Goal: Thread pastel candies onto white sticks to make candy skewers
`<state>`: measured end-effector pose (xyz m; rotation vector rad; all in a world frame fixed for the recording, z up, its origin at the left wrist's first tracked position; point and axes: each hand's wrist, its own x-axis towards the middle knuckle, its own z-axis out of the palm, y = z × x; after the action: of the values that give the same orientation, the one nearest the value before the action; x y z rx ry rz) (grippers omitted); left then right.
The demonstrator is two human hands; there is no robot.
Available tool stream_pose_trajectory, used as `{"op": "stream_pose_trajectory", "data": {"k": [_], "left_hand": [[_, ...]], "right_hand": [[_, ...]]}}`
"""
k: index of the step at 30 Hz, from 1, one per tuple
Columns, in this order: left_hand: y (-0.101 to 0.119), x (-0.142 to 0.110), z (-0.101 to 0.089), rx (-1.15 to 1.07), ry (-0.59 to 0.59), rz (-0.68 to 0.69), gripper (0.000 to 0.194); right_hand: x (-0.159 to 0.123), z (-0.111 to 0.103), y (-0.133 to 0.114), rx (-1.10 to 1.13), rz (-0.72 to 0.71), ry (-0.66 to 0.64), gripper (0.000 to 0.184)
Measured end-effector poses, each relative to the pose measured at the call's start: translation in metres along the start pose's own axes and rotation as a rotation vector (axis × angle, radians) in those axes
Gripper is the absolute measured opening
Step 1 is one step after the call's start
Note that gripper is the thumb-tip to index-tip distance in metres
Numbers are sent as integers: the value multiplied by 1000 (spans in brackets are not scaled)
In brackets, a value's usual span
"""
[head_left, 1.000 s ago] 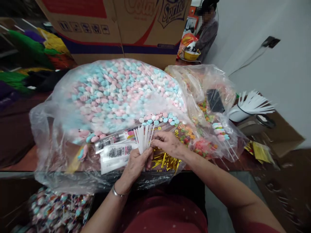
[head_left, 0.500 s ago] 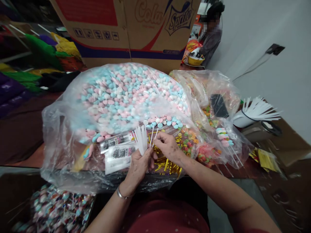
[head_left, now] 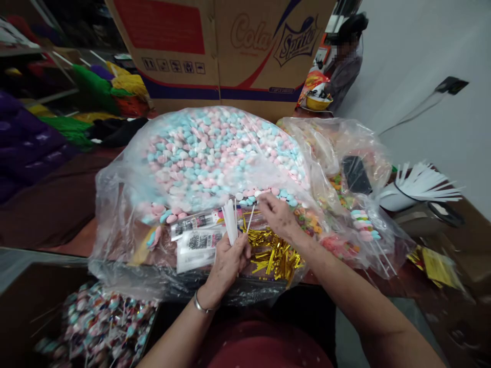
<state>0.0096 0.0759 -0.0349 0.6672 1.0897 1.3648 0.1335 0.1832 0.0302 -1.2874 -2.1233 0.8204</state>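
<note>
My left hand is closed around a bundle of thin white sticks standing upright. One stick leans away from the bundle to the right. My right hand is at the near row of soft pastel candies, its fingertips by a white one. Its fingers are curled and slightly blurred, and I cannot tell whether they grip a candy. Behind both hands lies a big clear bag of pink, blue and white candies. Gold twist ties are spread below my right hand.
Printed clear wrappers lie left of my hands. To the right are a bag of ring candies, a finished candy skewer, a dark phone-like slab and a jug of white sticks. A carton stands behind; another person is beyond.
My right hand has let go of a stick by the bundle and moved up and right to the candies. The left hand still holds the sticks. The view has shifted slightly.
</note>
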Motion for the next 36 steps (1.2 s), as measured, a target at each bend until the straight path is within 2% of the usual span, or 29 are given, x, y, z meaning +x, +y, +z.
{"op": "stream_pose_trajectory", "data": {"k": [2, 4, 6, 8, 12, 15, 19, 22, 25, 29, 33, 36], "left_hand": [[1, 0, 1, -3, 6, 8, 40], [2, 0, 2, -1, 13, 13, 39], [4, -1, 3, 11, 28, 19, 42], [6, -1, 3, 30, 32, 21, 42], [6, -2, 2, 56, -18, 4, 35], [5, -2, 1, 83, -40, -15, 31], [6, -3, 0, 118, -32, -18, 29], [7, -3, 1, 119, -21, -27, 30], [8, -3, 2, 103, -15, -42, 29], [10, -4, 3, 102, -12, -43, 29], [10, -4, 3, 108, -19, -39, 29], [9, -4, 2, 102, -19, -38, 28]], "right_hand": [[18, -5, 5, -365, -54, 65, 28], [32, -4, 8, -666, -100, -24, 31], [38, -2, 12, -834, -119, -146, 33], [36, 0, 15, -884, -96, -192, 35], [18, -11, 28, -748, 95, -187, 26], [8, -24, 42, -516, 229, -103, 19], [6, -32, 56, -105, 221, 58, 18], [5, -37, 61, 57, 224, 145, 20], [1, -43, 63, 52, 244, 176, 20], [-5, -45, 57, 4, 217, 97, 17], [-5, -36, 52, 0, 177, -26, 18], [-4, -27, 53, -70, 180, -37, 17]]}}
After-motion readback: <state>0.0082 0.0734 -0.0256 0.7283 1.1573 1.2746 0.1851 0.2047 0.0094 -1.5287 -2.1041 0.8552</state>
